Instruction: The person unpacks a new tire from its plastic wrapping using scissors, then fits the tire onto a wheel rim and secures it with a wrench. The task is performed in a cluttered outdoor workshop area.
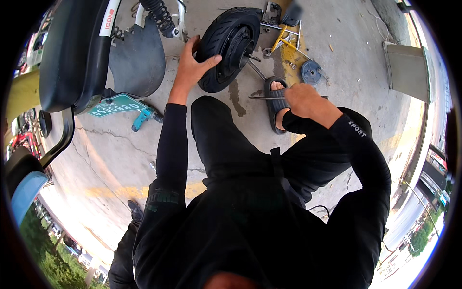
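Observation:
My left hand [196,67] grips the near left side of a scooter wheel [211,45], which stands tilted on the ground. Its thumb lies on the black tyre's sidewall, with the fingers behind the edge. A dark hub motor and a protruding axle face right. In my closed right hand [310,102] is a thin metal bar, like a tyre lever [262,98], held level with its tapered end pointing left over my sandal [275,103]. Another metal bar [256,69] reaches from beside the axle toward the sandal.
A parked scooter [72,53] with a dark mudguard [137,60] stands at left. Near its green plate [118,105] lies a teal power drill [144,117]. A yellow-and-silver metal stand [286,41], loose wrenches and a round grey part [311,72] lie beyond my foot. Another person's leg [126,250] is behind left.

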The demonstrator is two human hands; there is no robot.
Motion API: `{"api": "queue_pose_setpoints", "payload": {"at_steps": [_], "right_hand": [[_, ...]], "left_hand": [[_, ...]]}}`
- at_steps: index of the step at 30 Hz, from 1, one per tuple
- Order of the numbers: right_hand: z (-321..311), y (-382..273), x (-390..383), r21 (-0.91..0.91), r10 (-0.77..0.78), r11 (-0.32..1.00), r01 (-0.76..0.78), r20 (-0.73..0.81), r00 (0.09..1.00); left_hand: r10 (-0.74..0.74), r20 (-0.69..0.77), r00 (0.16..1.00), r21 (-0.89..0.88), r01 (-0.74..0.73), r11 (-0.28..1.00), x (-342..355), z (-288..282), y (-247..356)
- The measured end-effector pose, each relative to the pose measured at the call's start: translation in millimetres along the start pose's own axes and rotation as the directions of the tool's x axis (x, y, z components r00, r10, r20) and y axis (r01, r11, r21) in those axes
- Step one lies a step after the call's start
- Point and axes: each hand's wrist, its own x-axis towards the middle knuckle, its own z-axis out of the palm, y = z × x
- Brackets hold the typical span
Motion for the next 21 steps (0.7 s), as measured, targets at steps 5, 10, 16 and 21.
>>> {"api": "queue_pose_setpoints", "payload": {"at_steps": [5, 10, 16, 21], "right_hand": [[29.7, -36.9, -30.0, 0.218, 0.168, 0.969, -0.121, -0.213, 0.962], [53.1, -60.8, -37.2, 0.6, 0.295, 0.797, -0.067, -0.29, 0.91], [54.4, -63.0, -32.2, 0.58, 0.294, 0.813, -0.043, -0.345, 0.891], [57.2, -59.2, -21.0, 0.427, 0.255, 0.902, -0.061, -0.415, 0.874]], "left_hand": [[-0.203, 0.063, 0.977, -0.185, 0.211, 0.96, -55.6, 11.1, -53.1], [-0.177, 0.063, 0.982, -0.028, 0.179, 0.983, -37.9, 18.4, -27.1], [-0.196, -0.066, 0.978, 0.016, 0.198, 0.98, -41.1, 32.1, -23.0], [-0.228, -0.2, 0.953, 0.054, 0.243, 0.969, -56.7, 38.4, -26.3]]}}
